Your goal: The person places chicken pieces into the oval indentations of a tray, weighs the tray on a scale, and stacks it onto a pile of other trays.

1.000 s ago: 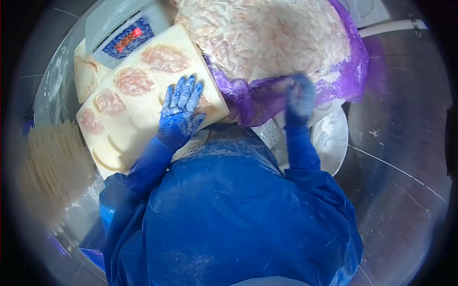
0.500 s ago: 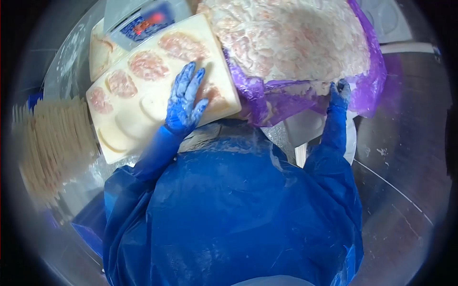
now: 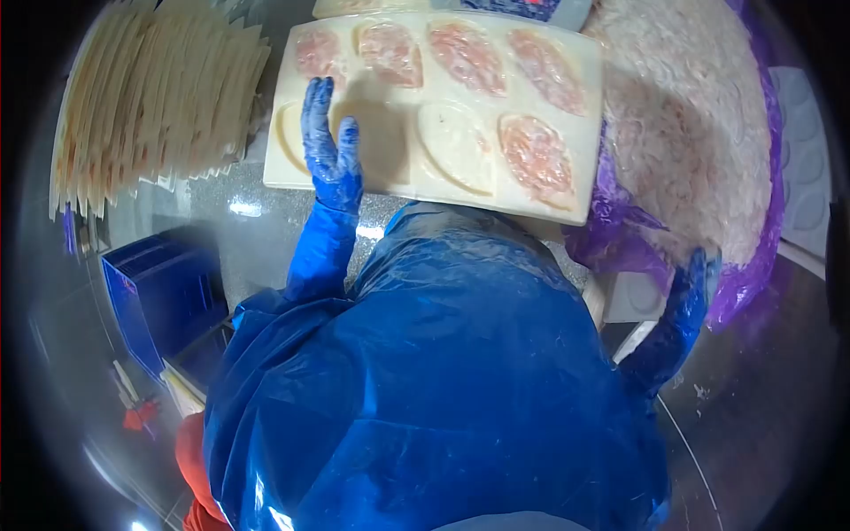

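Note:
My left hand (image 3: 333,159), in a smeared blue glove, is open with its fingers stretched out over the left end of a cream moulded tray (image 3: 398,188). Several of the tray's oval hollows hold pale pink raw meat (image 3: 537,157); the front hollows near this hand show bare. To the right lies a big mass of pale, wet raw meat (image 3: 699,133) on purple plastic film (image 3: 611,239). At its near edge is my right hand (image 3: 695,281), gloved in blue. Its fingers are blurred and partly hidden against the meat.
A long row of thin upright pale boards (image 3: 150,106) stands at the far left. Below it is a blue box (image 3: 168,292). A white moulded tray (image 3: 801,150) lies beyond the film at right. Part of a machine with a display (image 3: 531,9) shows behind the cream tray.
The view has turned leftward, so the tray sits squarer and the boards show more. My left hand has left the tray's filled near-right hollow for its left end. My right hand stays by the meat's edge.

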`<action>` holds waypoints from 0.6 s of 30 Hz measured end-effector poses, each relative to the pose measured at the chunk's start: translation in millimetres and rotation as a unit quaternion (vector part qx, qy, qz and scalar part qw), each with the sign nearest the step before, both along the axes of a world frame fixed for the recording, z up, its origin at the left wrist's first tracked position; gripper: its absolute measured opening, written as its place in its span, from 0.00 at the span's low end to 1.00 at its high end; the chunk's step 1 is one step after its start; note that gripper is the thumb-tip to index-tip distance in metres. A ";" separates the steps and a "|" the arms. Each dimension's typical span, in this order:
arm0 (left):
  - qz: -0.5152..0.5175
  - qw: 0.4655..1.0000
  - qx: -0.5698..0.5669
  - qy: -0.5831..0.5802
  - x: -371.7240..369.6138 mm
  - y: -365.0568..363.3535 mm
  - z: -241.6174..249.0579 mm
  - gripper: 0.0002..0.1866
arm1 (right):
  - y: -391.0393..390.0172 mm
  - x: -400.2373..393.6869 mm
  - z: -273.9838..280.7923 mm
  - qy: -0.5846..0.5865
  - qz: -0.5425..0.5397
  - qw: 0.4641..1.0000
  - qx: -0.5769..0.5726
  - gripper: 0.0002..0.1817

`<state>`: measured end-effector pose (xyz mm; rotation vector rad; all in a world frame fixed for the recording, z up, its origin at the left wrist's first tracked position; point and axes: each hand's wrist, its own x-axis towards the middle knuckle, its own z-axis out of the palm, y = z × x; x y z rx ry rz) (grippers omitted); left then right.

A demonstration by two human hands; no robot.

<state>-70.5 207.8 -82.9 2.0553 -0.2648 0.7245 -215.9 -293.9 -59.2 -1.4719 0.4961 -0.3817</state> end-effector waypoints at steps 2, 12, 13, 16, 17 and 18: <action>0.019 1.000 -0.021 0.013 -5.8 14.5 3.4 0.26 | 43.9 36.4 9.7 0.033 0.112 0.993 -0.012 0.21; -0.101 0.989 0.076 0.078 -4.9 -17.7 19.8 0.14 | 229.2 159.7 -6.6 -0.045 0.358 0.875 -0.323 0.19; -0.101 0.989 0.073 0.082 1.1 -27.8 19.3 0.14 | 241.6 155.3 -6.6 -0.031 0.365 0.856 -0.363 0.18; -0.128 0.975 0.165 0.071 25.6 -35.1 8.8 0.14 | 259.4 162.1 -28.3 -0.027 0.401 0.815 -0.417 0.17; -0.141 0.979 0.125 0.074 30.7 -30.8 2.7 0.13 | 261.0 164.9 -34.3 -0.052 0.416 0.796 -0.437 0.18; -0.156 0.981 0.087 0.077 34.3 -27.9 2.0 0.13 | 260.2 163.6 -29.9 -0.034 0.436 0.782 -0.444 0.15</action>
